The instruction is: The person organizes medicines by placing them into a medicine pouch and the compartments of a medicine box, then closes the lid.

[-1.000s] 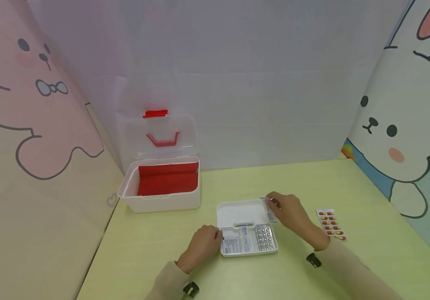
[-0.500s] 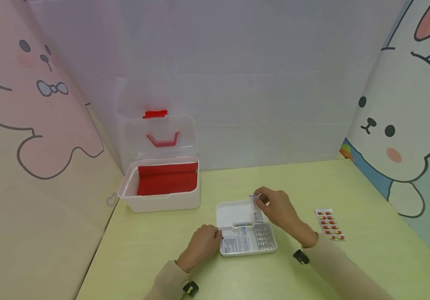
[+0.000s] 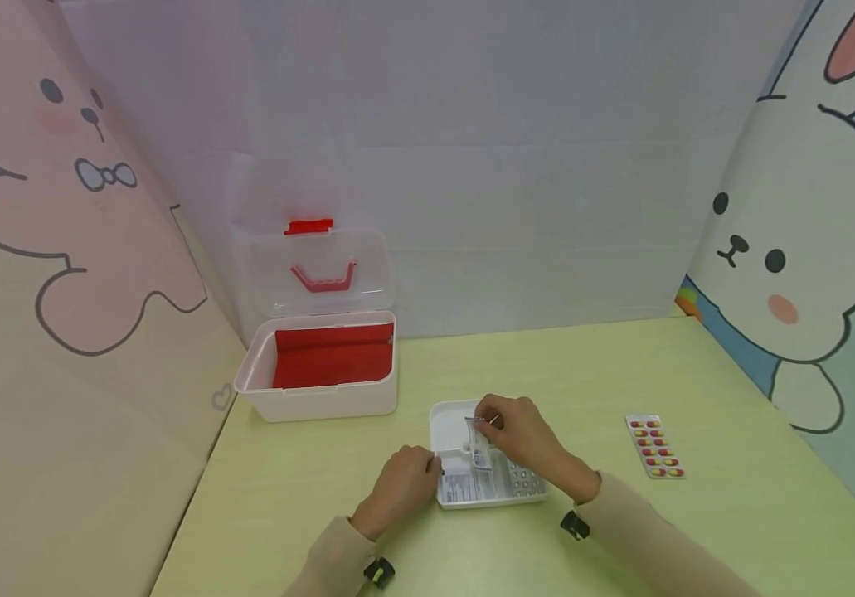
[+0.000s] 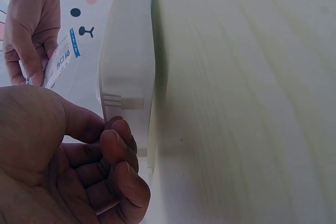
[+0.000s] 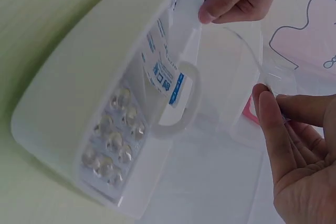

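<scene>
My right hand (image 3: 520,431) pinches the top end of a narrow wrapped adhesive bandage (image 3: 479,448) with blue print, which hangs over the open white plastic case (image 3: 451,424). My left hand (image 3: 400,485) holds the near left side of that case; in the left wrist view, its thumb and fingertips meet at the wall of the case (image 4: 128,40). A silver blister pack of round pills (image 5: 118,135) lies in the right part of the case, partly hidden by my right hand in the head view. White printed packets (image 3: 459,489) lie on the left.
A larger white box (image 3: 323,405) with a red interior stands at the back left, its clear lid (image 3: 315,290) raised. To the right lies a blister pack of red-and-yellow capsules (image 3: 655,446). A pale curtain (image 3: 531,166) hangs behind the yellow table (image 3: 584,352).
My right hand has carried the bandage left, from the right edge of the case to over its middle, lifting slightly, then lowering. My left hand stays at the case.
</scene>
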Motion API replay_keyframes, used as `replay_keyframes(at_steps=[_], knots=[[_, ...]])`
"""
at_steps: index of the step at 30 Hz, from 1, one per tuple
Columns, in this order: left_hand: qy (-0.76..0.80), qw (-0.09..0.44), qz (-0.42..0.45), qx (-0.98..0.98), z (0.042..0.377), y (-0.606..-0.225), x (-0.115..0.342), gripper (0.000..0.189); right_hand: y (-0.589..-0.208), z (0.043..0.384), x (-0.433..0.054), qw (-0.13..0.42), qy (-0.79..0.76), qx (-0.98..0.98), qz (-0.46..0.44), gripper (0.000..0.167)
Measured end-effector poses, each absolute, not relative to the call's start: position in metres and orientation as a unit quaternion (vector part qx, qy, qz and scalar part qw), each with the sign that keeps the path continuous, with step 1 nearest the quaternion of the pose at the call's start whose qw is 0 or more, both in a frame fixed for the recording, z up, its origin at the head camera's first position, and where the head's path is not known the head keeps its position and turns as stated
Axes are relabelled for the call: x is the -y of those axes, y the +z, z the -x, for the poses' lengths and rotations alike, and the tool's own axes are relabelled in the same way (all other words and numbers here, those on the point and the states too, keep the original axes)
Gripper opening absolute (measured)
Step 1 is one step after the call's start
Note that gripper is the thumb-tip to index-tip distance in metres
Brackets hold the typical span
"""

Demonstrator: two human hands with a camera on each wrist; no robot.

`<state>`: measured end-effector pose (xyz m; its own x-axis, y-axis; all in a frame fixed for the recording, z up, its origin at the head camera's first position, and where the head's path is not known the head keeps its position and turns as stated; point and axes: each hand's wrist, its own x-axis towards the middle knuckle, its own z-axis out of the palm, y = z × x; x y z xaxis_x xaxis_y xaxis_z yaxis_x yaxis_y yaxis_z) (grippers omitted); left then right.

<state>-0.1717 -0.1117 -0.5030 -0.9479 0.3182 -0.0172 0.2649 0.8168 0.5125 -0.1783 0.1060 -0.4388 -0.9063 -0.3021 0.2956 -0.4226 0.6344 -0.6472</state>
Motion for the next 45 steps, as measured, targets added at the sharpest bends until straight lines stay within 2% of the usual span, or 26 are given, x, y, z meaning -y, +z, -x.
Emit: replay_keyframes(at_steps=[13,25,32,40,45], knots=[[0.265,0.038,-0.161,-0.950,0.172,-0.505,0.112,0.037,-0.460,0.171,-0.083,0.060,0.396,0.888,-0.224,0.011],[0.271,0.026,-0.172,-0.947,0.172,-0.504,0.112,0.038,-0.474,0.168,-0.077,0.020,0.386,0.894,-0.227,0.014],[0.267,0.033,-0.167,-0.949,0.172,-0.505,0.112,0.036,-0.478,0.168,-0.072,0.057,0.307,0.921,-0.234,0.018],[0.268,0.032,-0.167,-0.948,0.172,-0.505,0.110,0.037,-0.485,0.165,-0.066,0.146,0.203,0.939,-0.236,0.019],[0.265,0.037,-0.167,-0.949,0.171,-0.505,0.110,0.036,-0.489,0.164,-0.064,0.149,0.190,0.949,-0.202,0.027]])
